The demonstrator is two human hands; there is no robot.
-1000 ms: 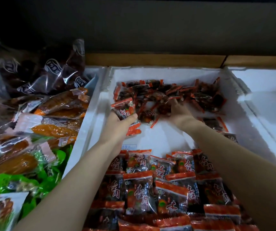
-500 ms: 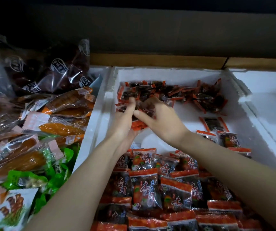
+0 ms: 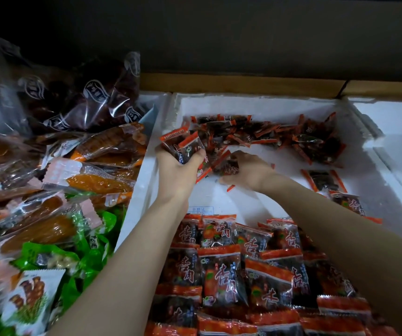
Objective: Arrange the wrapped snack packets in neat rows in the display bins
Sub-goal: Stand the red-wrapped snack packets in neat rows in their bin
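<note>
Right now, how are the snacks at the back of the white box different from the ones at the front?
The back pile is jumbled, packets tilted every way; the front rows lie flat, overlapping neatly. The left hand and right hand grip back pile packets, not the front rows. Both share red-and-dark wrappers.

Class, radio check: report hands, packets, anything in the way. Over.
Left hand grips packets. Right hand grips more at the pile. Rows at bin front. Nothing blocking hands.
</note>
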